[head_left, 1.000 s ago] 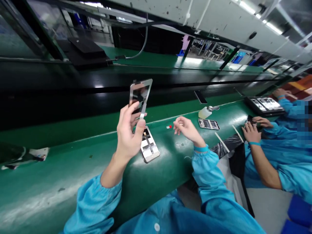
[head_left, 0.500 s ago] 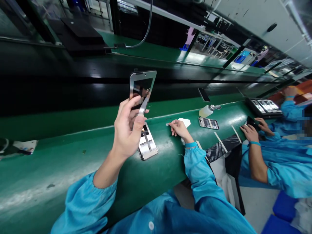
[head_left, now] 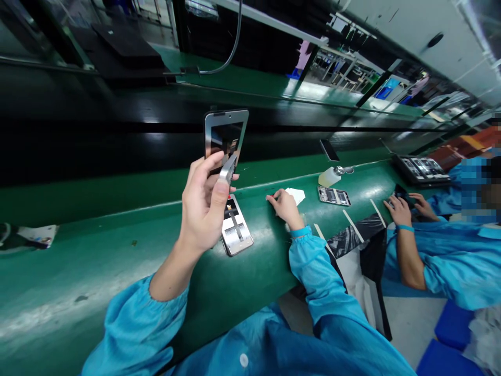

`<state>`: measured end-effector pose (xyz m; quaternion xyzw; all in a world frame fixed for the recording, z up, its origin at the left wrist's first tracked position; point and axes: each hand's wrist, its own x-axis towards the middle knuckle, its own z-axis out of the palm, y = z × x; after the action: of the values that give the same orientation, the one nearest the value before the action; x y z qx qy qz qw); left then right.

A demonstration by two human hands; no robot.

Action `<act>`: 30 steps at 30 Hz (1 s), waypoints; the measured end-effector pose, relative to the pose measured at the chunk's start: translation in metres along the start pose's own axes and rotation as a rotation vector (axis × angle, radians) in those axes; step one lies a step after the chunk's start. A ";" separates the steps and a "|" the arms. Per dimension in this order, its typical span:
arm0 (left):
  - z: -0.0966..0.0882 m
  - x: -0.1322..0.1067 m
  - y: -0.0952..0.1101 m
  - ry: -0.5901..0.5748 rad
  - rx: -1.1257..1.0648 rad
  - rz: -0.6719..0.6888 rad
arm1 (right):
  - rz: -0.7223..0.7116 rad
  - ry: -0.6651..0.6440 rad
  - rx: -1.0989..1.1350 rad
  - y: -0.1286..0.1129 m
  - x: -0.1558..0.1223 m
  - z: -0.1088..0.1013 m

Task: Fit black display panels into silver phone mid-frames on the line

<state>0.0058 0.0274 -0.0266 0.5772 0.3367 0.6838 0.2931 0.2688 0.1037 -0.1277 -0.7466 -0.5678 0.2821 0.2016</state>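
My left hand (head_left: 205, 203) is raised over the bench, its fingers and thumb gripping a silver-framed phone screen (head_left: 226, 130) that stands upright. A narrow silver metal piece (head_left: 227, 169) also sits between thumb and fingers; its kind is unclear. Below it, an opened phone body (head_left: 237, 230) with a white inside and a dark strip lies on the bench, its top partly hidden by the hand. My right hand (head_left: 285, 206) rests low over the bench, fingertips pinched together beside a white cloth or paper (head_left: 295, 196). What the pinch holds, if anything, is too small to make out.
On the green bench (head_left: 156, 230) stand a bottle of yellowish liquid (head_left: 329, 177) and, beside it, another opened phone (head_left: 334, 196). A dark phone-like panel (head_left: 329, 150) lies behind. At right, a co-worker's hands (head_left: 399, 209) handle a dark device near a black tray (head_left: 422, 169) of phone parts.
The screen in my left hand has turned slightly and shifted a little left. My right hand has moved slightly left; the small pale bit seen at its fingertips earlier no longer shows.
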 end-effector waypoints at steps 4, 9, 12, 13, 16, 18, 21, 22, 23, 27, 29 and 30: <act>0.000 0.006 0.022 0.046 -0.282 -0.341 | -0.016 0.136 -0.107 -0.006 -0.013 0.004; -0.013 0.014 0.052 -0.038 -0.718 -0.739 | -0.138 0.173 -0.060 -0.024 -0.013 -0.017; -0.021 0.014 0.058 -0.079 -0.891 -0.790 | -0.289 0.137 0.064 -0.056 -0.016 -0.034; -0.022 0.014 0.058 -0.085 -0.930 -0.785 | -0.352 0.091 0.159 -0.069 -0.021 -0.039; -0.023 0.009 0.054 -0.113 -1.018 -0.737 | -0.524 -0.189 0.556 -0.109 -0.050 -0.045; -0.022 0.006 0.052 -0.158 -1.046 -0.685 | -0.570 -0.385 0.746 -0.132 -0.072 -0.044; -0.023 0.001 0.054 -0.209 -1.025 -0.594 | -0.564 -0.555 0.867 -0.151 -0.095 -0.040; -0.024 -0.001 0.057 -0.214 -1.019 -0.569 | -0.565 -0.597 0.906 -0.152 -0.099 -0.039; -0.023 -0.003 0.060 -0.216 -1.019 -0.549 | -0.568 -0.625 0.941 -0.151 -0.101 -0.039; -0.018 -0.009 0.078 -0.236 -1.002 -0.533 | -0.568 -0.472 1.064 -0.133 -0.101 -0.050; -0.013 -0.009 0.087 -0.234 -0.971 -0.523 | -0.565 -0.351 1.096 -0.123 -0.102 -0.059; -0.011 -0.008 0.091 -0.223 -0.949 -0.513 | -0.577 -0.333 1.087 -0.119 -0.102 -0.063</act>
<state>-0.0052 -0.0347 0.0401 0.3499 0.0882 0.6020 0.7123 0.2021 0.0395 0.0141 -0.3008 -0.5455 0.5767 0.5286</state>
